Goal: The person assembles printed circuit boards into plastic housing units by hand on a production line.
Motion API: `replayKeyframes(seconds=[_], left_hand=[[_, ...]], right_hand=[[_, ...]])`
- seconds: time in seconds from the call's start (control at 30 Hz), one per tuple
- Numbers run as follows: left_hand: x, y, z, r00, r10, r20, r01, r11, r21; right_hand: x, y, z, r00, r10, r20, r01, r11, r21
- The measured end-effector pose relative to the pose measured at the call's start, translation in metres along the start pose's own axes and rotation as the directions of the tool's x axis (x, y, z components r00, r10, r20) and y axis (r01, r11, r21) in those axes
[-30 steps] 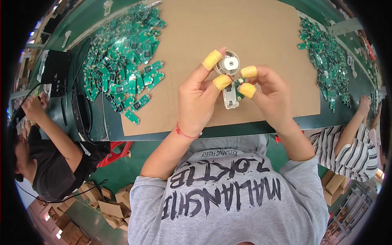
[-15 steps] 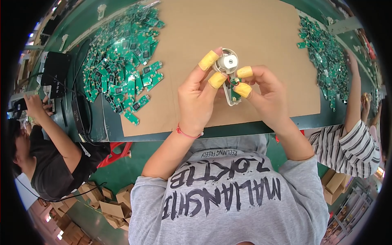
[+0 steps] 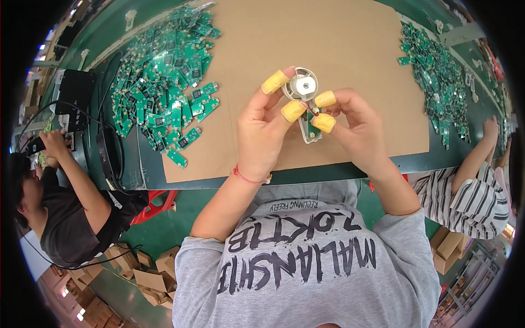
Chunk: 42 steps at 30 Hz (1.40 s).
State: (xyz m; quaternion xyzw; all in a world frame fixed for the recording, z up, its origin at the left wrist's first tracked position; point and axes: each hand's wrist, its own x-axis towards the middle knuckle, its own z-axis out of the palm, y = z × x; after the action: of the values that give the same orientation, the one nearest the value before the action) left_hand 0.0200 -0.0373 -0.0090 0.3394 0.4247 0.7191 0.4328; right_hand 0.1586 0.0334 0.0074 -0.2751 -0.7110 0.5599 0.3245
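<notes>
Mid-frame, the likely light, rigid housing is best rim-held, as by left fingers; fragile-looking wires seem pinched by right fingers.

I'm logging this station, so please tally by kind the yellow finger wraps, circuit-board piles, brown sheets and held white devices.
Yellow finger wraps: 4
Green circuit-board piles: 2
Brown sheet: 1
Held white device: 1
Total: 8

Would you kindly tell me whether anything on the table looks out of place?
Nothing clearly looks spilled or damaged. The left pile of boards is merely untidy, lying at mixed angles, partly over the brown sheet.
</notes>
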Motion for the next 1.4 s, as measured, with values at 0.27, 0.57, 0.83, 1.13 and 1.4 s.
replayKeyframes(seconds=[0.27, 0.57, 0.83, 1.13, 1.4], left_hand=[[0.001, 0.011, 0.004, 0.974, -0.22, -0.043, 0.21, 0.962, -0.172], [0.0, 0.014, 0.008, 0.965, -0.24, -0.106, 0.209, 0.946, -0.248], [0.004, 0.01, 0.016, 0.988, -0.029, -0.154, 0.002, 0.985, -0.175], [0.03, -0.001, -0.01, 0.986, 0.02, -0.163, 0.037, 0.941, 0.338], [0.026, 0.005, -0.007, 0.99, -0.109, -0.084, 0.129, 0.95, 0.285]], right_hand=[[0.001, 0.0, -0.001, 0.992, -0.122, 0.039, 0.127, 0.976, -0.176], [0.003, 0.006, 0.004, 0.993, -0.119, 0.017, 0.119, 0.967, -0.227], [0.011, -0.005, 0.011, 0.945, 0.321, 0.065, -0.317, 0.946, -0.067], [0.062, 0.007, 0.001, 0.834, 0.404, 0.377, -0.431, 0.902, -0.013], [0.278, 0.058, -0.041, 0.977, 0.188, -0.103, -0.211, 0.757, -0.619]])
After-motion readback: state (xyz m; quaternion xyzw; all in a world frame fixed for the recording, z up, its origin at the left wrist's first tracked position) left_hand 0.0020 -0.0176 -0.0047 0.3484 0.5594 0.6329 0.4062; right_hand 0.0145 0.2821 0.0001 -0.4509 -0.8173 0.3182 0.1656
